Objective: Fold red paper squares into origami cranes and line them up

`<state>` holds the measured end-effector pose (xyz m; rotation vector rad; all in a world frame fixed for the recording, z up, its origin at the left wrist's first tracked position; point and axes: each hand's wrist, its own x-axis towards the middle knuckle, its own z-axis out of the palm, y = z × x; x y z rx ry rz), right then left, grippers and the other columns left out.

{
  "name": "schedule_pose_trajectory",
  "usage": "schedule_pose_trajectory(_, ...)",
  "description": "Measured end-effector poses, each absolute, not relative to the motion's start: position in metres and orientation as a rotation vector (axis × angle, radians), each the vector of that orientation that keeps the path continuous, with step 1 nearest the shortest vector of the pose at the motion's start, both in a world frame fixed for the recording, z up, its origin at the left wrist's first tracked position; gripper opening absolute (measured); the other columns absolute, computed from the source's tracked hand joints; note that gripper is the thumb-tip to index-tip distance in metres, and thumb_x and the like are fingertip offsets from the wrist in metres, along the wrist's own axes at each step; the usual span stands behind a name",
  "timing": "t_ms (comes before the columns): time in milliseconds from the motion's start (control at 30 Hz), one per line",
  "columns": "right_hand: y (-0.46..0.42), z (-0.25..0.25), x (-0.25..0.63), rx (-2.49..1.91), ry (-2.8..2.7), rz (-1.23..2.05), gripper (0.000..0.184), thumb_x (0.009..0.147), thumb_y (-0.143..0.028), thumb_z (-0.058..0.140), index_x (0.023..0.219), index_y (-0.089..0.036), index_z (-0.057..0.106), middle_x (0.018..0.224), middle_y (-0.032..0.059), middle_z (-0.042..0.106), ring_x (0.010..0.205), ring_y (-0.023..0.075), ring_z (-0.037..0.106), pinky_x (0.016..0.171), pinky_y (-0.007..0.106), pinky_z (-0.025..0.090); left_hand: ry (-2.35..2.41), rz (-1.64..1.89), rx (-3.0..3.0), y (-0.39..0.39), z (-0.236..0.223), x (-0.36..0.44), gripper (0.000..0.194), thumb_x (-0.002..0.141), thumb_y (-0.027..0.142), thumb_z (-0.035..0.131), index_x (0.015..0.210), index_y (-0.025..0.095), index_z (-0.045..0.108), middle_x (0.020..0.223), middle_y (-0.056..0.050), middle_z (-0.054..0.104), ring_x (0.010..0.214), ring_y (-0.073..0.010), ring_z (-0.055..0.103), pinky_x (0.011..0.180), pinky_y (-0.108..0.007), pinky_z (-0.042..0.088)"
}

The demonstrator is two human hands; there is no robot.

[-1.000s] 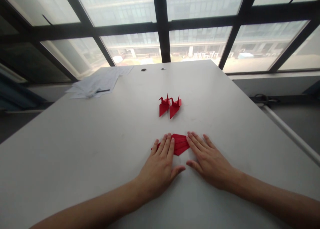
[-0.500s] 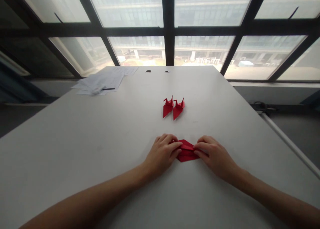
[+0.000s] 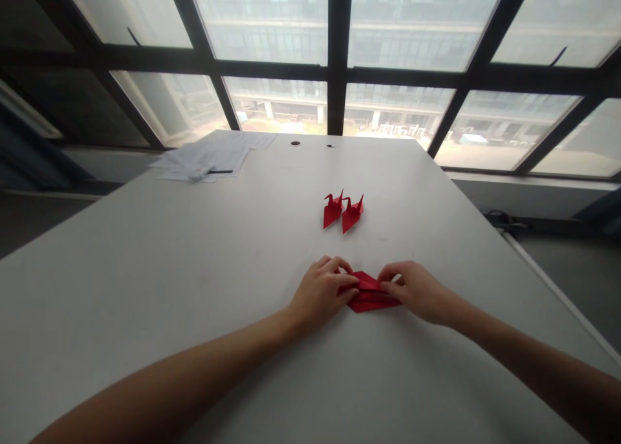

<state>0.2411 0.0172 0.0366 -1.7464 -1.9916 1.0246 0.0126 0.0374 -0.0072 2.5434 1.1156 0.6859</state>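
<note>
"What room do you have on your screen?"

"I've got a wide window (image 3: pixel 264 17) across the top of the frame, cut into panes by dark bars (image 3: pixel 337 55). Through the glass I make out a pale building (image 3: pixel 291 39), washed out by daylight."

"And below that?"

"A white surface (image 3: pixel 145 269) fills the middle, narrowing toward the window, brighter at its far end and shadier toward the bottom. I can see a low pale wall (image 3: pixel 548 201) at centre right, over a dark grey floor (image 3: pixel 577 263)."

"Left edge?"

"A blue curtain (image 3: pixel 29 149), I think, though my feed is too blurred there to be sure."
</note>
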Motion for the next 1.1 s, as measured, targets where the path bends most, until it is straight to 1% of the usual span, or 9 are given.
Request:
schedule_pose_trajectory(133,0.028,0.039,0.246,-1.808,-1.774,1.311,0.022,0.08,-0.022,0.068,0.101,-0.014,0.068,0.088,0.0086,0.075,0.07,0.0183,0.066,0.059,0.026,0.047,1.121,0.717,2.464,0.038,-0.008,0.013,0.012,0.083,0.025,0.075,0.094,0.03,0.076,0.113,-0.001,0.065,0.102,-0.0223,0.057,0.093,-0.038,0.048)
schedule_pose_trajectory(267,0.03,0.036,0.249,-1.76,-1.769,1.491,0.024,0.077,-0.027,0.072,0.096,-0.013,0.072,0.075,0.006,0.074,0.062,0.0154,0.061,0.053,0.024,0.041,1.122,0.754,2.383,0.037,-0.006,0.013,0.009,0.081,0.024,0.077,0.088,0.026,0.071,0.116,-0.001,0.063,0.106,-0.0235,0.057,0.096,-0.039,0.047)
schedule_pose_trajectory(333,0.031,0.034,0.25,-1.71,-1.738,1.555,0.023,0.075,-0.027,0.074,0.094,-0.013,0.073,0.073,0.0051,0.074,0.061,0.0147,0.061,0.053,0.023,0.04,1.154,0.851,2.323,0.038,-0.005,0.014,0.019,0.08,0.027,0.077,0.095,0.025,0.067,0.12,-0.003,0.061,0.11,-0.0249,0.056,0.099,-0.041,0.045)
schedule_pose_trajectory(433,0.032,0.036,0.251,-1.601,-1.647,1.58,0.025,0.073,-0.027,0.075,0.095,-0.014,0.072,0.077,0.0053,0.075,0.068,0.0169,0.066,0.059,0.024,0.046,1.257,1.065,2.168,0.04,-0.004,0.014,0.024,0.089,0.031,0.067,0.111,0.024,0.058,0.122,-0.005,0.06,0.113,-0.0246,0.055,0.101,-0.042,0.043)
schedule_pose_trajectory(533,0.032,0.042,0.25,-1.494,-1.708,1.375,0.026,0.077,-0.026,0.074,0.1,-0.016,0.071,0.081,0.0049,0.075,0.074,0.019,0.068,0.067,0.028,0.052,1.341,1.179,2.028,0.043,-0.002,0.014,0.025,0.096,0.032,0.057,0.12,0.025,0.053,0.12,-0.006,0.06,0.112,-0.0237,0.056,0.099,-0.042,0.044)
schedule_pose_trajectory(700,0.028,0.046,0.251,-1.289,-1.946,0.566,0.012,0.09,-0.027,0.062,0.096,-0.02,0.071,0.091,0.0063,0.073,0.082,0.0205,0.067,0.075,0.033,0.054,1.323,1.38,2.099,0.041,0.007,0.011,0.036,0.097,0.036,0.055,0.131,0.024,0.049,0.13,-0.009,0.056,0.124,-0.0249,0.05,0.107,-0.043,0.039)
schedule_pose_trajectory(833,0.026,0.028,0.257,-1.075,-2.223,0.114,0.017,0.097,-0.021,0.053,0.096,-0.021,0.069,0.093,0.009,0.071,0.088,0.0215,0.064,0.081,0.036,0.052,1.28,1.447,2.302,0.033,0.01,0.01,0.045,0.096,0.036,0.055,0.138,0.023,0.044,0.137,-0.012,0.054,0.132,-0.0265,0.046,0.112,-0.045,0.035)
schedule_pose_trajectory(1000,0.018,0.007,0.263,-1.029,-2.546,-0.011,0.021,0.097,-0.014,0.051,0.106,-0.02,0.069,0.113,0.0104,0.069,0.105,0.0223,0.063,0.092,0.039,0.05,1.13,0.764,2.73,0.028,-0.002,0.015,0.054,0.101,0.037,0.045,0.151,0.018,0.033,0.153,-0.014,0.043,0.147,-0.0266,0.031,0.121,-0.05,0.017)
schedule_pose_trajectory(1100,0.007,0.003,0.266,-1.053,-2.586,0.007,0.03,0.097,-0.016,0.051,0.124,-0.019,0.064,0.127,0.0115,0.066,0.118,0.024,0.06,0.102,0.043,0.047,1.04,0.467,2.82,0.027,-0.01,0.016,0.059,0.102,0.048,0.039,0.152,0.017,0.033,0.156,-0.014,0.039,0.148,-0.0268,0.03,0.121,-0.052,0.018)
